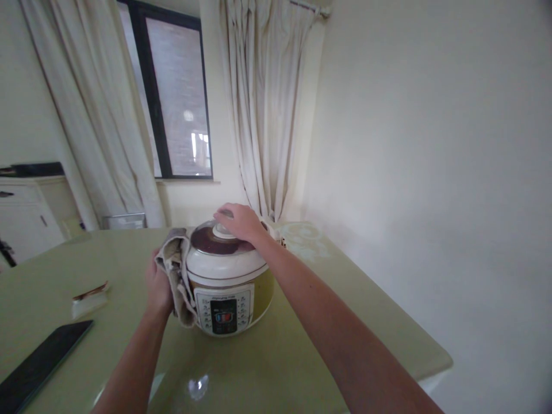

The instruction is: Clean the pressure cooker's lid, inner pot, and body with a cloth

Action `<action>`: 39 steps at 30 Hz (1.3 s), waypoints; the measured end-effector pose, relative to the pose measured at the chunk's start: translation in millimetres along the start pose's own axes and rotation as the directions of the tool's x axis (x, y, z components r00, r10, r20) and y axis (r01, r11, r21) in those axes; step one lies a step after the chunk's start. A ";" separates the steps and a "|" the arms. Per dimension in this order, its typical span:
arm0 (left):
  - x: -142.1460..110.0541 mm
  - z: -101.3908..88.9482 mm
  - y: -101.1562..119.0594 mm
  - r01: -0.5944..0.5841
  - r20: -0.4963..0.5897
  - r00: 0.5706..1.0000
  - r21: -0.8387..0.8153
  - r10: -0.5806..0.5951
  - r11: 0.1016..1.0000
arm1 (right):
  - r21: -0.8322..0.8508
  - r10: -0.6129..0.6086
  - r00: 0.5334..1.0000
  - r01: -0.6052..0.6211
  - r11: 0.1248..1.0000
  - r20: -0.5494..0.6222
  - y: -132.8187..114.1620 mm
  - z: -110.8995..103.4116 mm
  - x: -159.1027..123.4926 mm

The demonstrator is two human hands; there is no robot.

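Observation:
A white electric pressure cooker (230, 269) with a dark, shiny lid top and a front button panel stands upright on the table. My right hand (241, 221) reaches over the lid, its fingers curled around the round light-coloured lid handle (223, 231). Against the cooker's left side, my left hand (157, 283) grips a folded grey-beige cloth (176, 267). The cloth hangs down beside the cooker and hides part of that side and some of my fingers.
The pale green glossy table (276, 368) has its right edge near a bare wall (431, 172). To the left lie a dark tablet-like slab (47, 362) and a small clear packet (89, 302) with a brown edge. A white cabinet (26, 213) and a curtained window (179, 98) stand behind.

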State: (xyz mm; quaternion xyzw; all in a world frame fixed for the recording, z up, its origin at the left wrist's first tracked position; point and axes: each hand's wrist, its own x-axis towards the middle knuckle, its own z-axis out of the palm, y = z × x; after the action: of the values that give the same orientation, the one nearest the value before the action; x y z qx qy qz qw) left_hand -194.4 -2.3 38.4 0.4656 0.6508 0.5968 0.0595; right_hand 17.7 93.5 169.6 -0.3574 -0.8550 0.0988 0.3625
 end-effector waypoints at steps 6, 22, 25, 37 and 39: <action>-95.2 28.9 -3.9 -0.115 -0.264 0.961 -0.096 0.086 0.989 | -0.009 0.014 1.000 -0.014 1.000 -0.013 -0.7 1.6 -1.2; -140.4 36.2 36.3 -0.824 0.090 0.469 0.403 0.879 0.399 | 0.005 0.009 1.000 -0.009 1.000 -0.021 2.7 2.5 -0.9; -147.7 59.8 59.8 -0.888 0.239 0.350 0.392 0.906 0.240 | 0.024 -0.035 0.999 0.035 0.999 -0.013 5.1 1.5 -2.3; -162.8 62.6 24.2 -0.964 0.458 0.197 0.251 0.867 0.086 | 0.086 -0.068 0.998 0.066 0.994 0.016 8.8 -1.2 -3.0; -165.4 51.4 17.9 -0.921 0.403 0.357 0.301 0.842 0.247 | 0.090 -0.066 0.998 0.065 0.994 0.013 9.3 -0.7 -2.5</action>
State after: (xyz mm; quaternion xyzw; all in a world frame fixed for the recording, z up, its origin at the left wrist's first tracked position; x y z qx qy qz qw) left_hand -59.8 -79.8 -40.2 0.7932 0.3932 0.3038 -0.3521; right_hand 24.3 98.5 164.8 -0.3118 -0.8637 0.1281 0.3746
